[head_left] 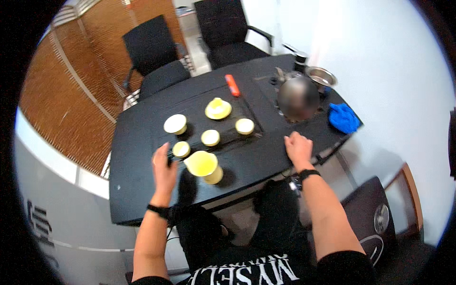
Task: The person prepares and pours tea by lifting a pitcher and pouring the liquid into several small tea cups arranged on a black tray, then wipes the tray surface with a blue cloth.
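My left hand (164, 168) is beside a small yellow cup (181, 149) at the table's left front. Its thumb and fingers are apart and nothing is between them. Just right of it stands a pale yellow pitcher (209, 172) with its spout toward that hand. Two more small cups, a middle one (210, 137) and a right one (244, 126), stand farther back. Behind them are a white-rimmed bowl-shaped cup (175, 124) and a yellow lidded bowl (218, 109). My right hand (299, 148) rests near the front edge, its fingers curled closed with nothing visible in them.
On the black table (142, 190), a blurred round vessel (298, 97) stands at the right, near a metal bowl (322, 77) and a black cylinder (300, 61). A crumpled blue cloth (344, 118) lies by the right edge, an orange-red stick-shaped object (232, 85) farther back. Black chairs (152, 45) stand behind.
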`<move>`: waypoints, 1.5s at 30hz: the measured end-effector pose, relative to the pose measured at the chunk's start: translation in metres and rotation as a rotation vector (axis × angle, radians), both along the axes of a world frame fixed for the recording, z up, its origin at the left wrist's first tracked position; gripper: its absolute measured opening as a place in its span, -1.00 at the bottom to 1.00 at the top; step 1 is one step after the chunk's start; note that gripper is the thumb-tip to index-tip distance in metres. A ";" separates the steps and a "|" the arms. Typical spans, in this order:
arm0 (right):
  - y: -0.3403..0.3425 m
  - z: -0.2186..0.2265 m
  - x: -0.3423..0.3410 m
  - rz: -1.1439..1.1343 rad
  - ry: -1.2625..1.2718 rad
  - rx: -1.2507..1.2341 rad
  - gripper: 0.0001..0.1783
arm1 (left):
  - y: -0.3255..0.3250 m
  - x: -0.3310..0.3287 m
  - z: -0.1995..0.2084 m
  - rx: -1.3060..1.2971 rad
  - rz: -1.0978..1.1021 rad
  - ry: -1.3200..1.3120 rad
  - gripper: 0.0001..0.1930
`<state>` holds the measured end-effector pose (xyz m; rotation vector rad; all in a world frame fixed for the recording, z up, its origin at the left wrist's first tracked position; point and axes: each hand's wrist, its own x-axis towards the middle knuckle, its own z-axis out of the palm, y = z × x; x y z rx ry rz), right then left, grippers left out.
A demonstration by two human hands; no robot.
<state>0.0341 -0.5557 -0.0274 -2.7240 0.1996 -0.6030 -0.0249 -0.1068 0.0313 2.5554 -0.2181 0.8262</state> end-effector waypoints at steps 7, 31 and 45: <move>0.004 -0.001 -0.001 -0.039 0.014 0.038 -0.68 | 0.121 -0.018 -0.039 -0.652 0.221 0.144 -0.84; 0.000 -0.017 0.005 -0.062 -0.049 0.052 -0.57 | 0.126 -0.042 -0.067 0.092 0.694 0.115 -0.55; -0.051 -0.019 0.060 0.201 0.108 0.641 -0.52 | 0.134 -0.036 -0.066 0.147 0.677 0.435 -0.30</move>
